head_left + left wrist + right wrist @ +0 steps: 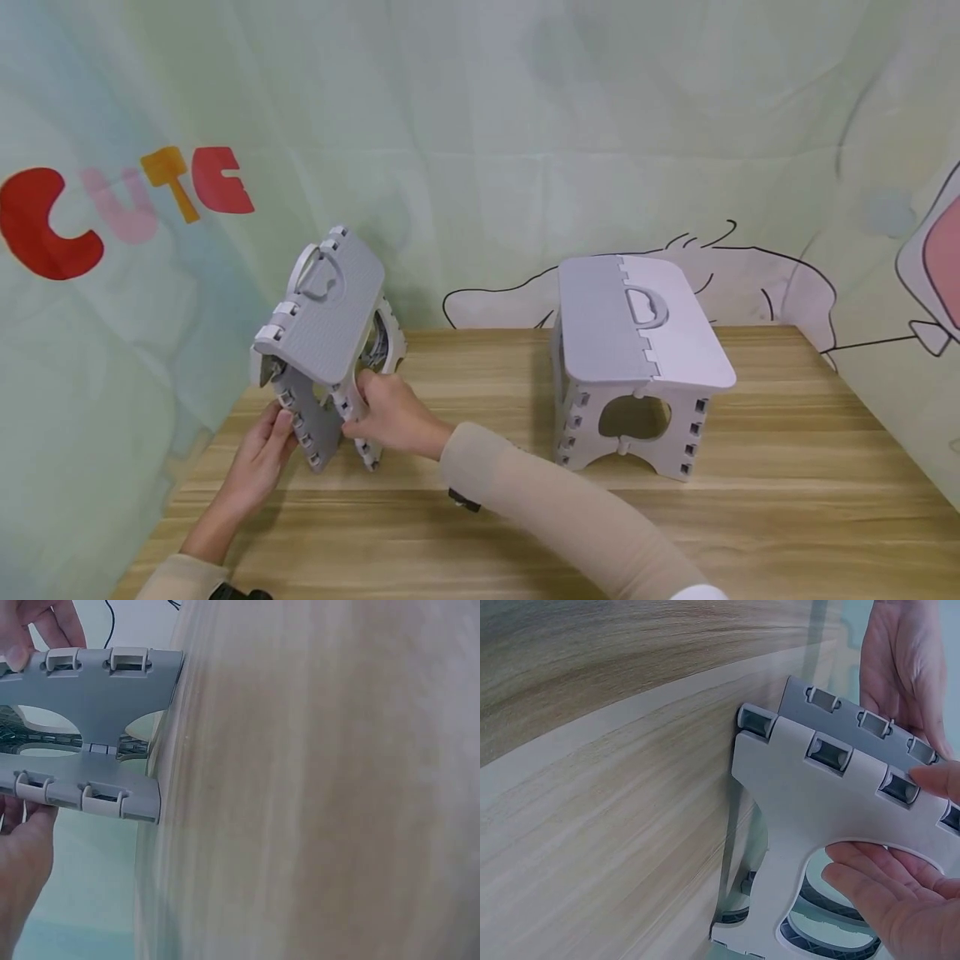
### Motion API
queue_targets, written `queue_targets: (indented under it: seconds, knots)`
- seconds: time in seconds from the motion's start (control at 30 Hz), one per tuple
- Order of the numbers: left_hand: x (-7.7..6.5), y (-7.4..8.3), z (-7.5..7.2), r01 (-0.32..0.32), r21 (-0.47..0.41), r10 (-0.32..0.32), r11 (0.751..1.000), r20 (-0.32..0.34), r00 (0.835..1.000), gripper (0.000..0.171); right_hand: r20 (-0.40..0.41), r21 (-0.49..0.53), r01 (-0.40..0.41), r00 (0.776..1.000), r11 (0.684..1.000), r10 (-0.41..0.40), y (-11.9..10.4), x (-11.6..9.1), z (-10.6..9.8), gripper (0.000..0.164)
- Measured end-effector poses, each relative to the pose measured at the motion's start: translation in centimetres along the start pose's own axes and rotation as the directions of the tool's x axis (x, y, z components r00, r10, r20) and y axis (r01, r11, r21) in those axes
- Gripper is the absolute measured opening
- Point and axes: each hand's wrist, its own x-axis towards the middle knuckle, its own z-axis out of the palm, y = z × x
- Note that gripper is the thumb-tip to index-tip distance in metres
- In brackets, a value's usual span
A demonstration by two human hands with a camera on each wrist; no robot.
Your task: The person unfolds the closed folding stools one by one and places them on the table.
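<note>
A grey-and-white folding stool stands partly folded at the left of the table, its top creased into a peak with the handle loop up. My right hand grips its white leg panel; in the right wrist view the fingers pass through the cutout while the thumb lies on the hinged edge. On the left, my left hand holds the edge of the grey leg panel, its fingertips partly hidden behind it. The two leg panels stand close together, apart by a narrow gap.
A second folding stool stands fully unfolded to the right, its top flat. The wooden table runs beneath both stools. Behind and to the left hangs a printed cloth with coloured letters and line drawings.
</note>
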Motion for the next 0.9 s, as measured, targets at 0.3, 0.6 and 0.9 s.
queue_targets:
  seconds: [0.3,0.6,0.9]
  knots:
    - [-0.1,0.2,0.0,0.014,0.002,-0.014,1.0,0.002,1.0,0.032,0.022,0.051,-0.016,1.0,0.999,0.015,0.3,-0.4,-0.4,0.033]
    - [-0.1,0.4,0.2,0.049,0.047,-0.049,0.998,-0.004,0.999,0.036,0.037,0.065,0.011,0.999,0.998,-0.013,0.9,-0.7,-0.9,0.031]
    - [0.0,0.3,0.2,0.053,0.041,-0.052,0.998,-0.012,0.999,0.035,0.049,0.082,0.006,0.999,0.997,-0.01,1.3,-1.0,-1.4,0.033]
